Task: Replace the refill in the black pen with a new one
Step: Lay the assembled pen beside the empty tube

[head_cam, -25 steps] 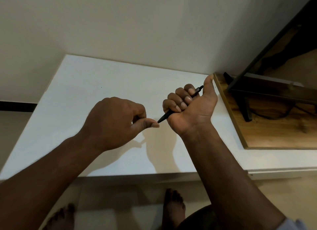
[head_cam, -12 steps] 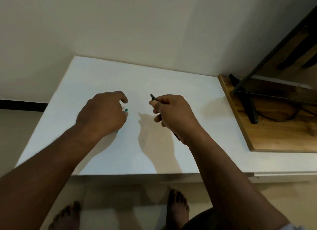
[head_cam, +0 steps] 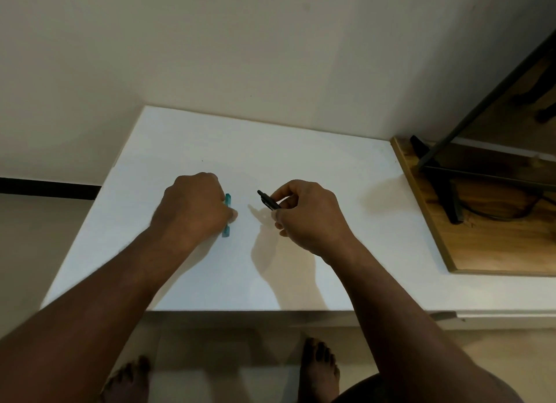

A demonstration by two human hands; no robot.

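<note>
The black pen (head_cam: 268, 200) is pinched between the thumb and fingers of my right hand (head_cam: 305, 214), just above the white table (head_cam: 316, 168); its free end points up and to the left. A teal, translucent stick-shaped object (head_cam: 227, 202) lies on the table in a near-vertical line. My left hand (head_cam: 194, 205) lies over its middle with curled fingers touching or pinching it, so only its two ends show. Whether it is the new refill I cannot tell. The two hands are a short gap apart.
A wooden board (head_cam: 481, 246) with a black metal stand (head_cam: 445, 177) and a cable on it sits at the table's right. A pale wall rises behind the table. My bare feet (head_cam: 319, 369) show on the floor below the front edge.
My right hand came down from a raised fist and turned over, now pinching the pen low over the table. My left hand dropped onto the teal object. The view moved back a little.
</note>
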